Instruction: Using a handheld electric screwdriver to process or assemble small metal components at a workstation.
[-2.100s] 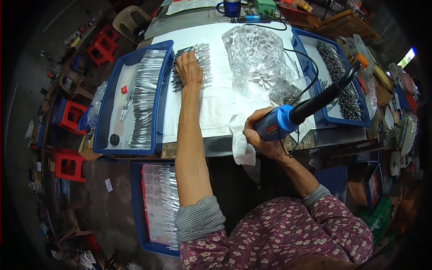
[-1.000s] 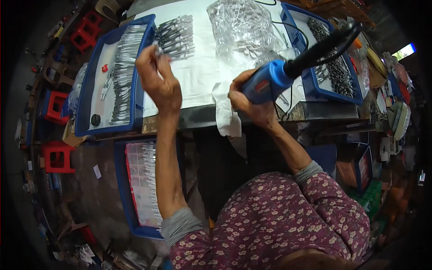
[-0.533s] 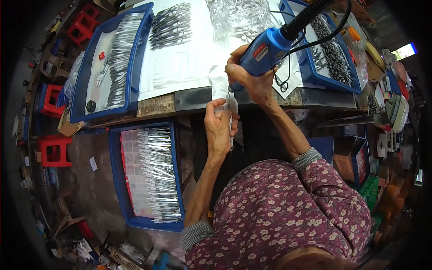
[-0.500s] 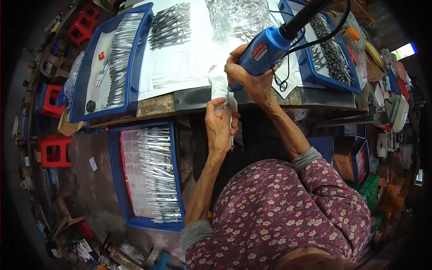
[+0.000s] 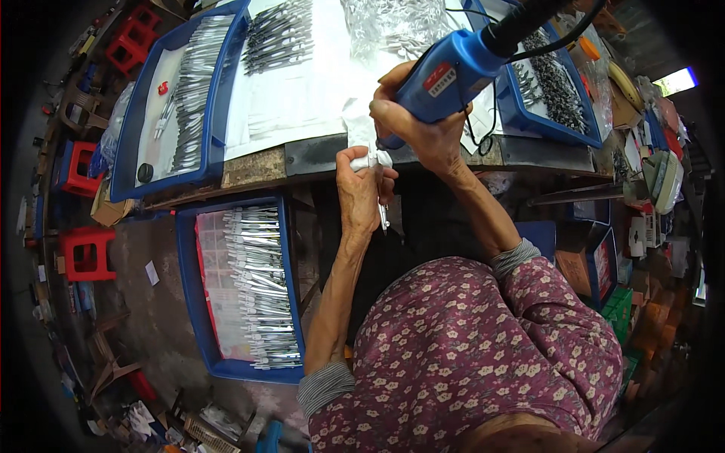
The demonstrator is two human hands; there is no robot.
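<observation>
My right hand (image 5: 427, 132) is wrapped around a blue electric screwdriver (image 5: 445, 75), tilted with its tip pointing down toward my left hand. My left hand (image 5: 359, 192) pinches a slender metal part (image 5: 384, 215) at the table's front edge. The lower end of this part sticks out below my fingers, and a whitish piece shows at its top by my thumb. The screwdriver's nose is close beside that top end; whether it touches is hard to tell.
Blue trays of slender metal parts stand on the table at left (image 5: 219, 143) and right (image 5: 559, 136), with another low at left (image 5: 189, 294). Dark metal parts (image 5: 279, 38) and a clear plastic bag (image 5: 370, 30) lie on white sheeting. Black cable (image 5: 563, 44) hangs at right.
My left hand has shifted slightly up and left with the metal part, whose lower end sits higher. The screwdriver has tilted a little and its cable has swung.
</observation>
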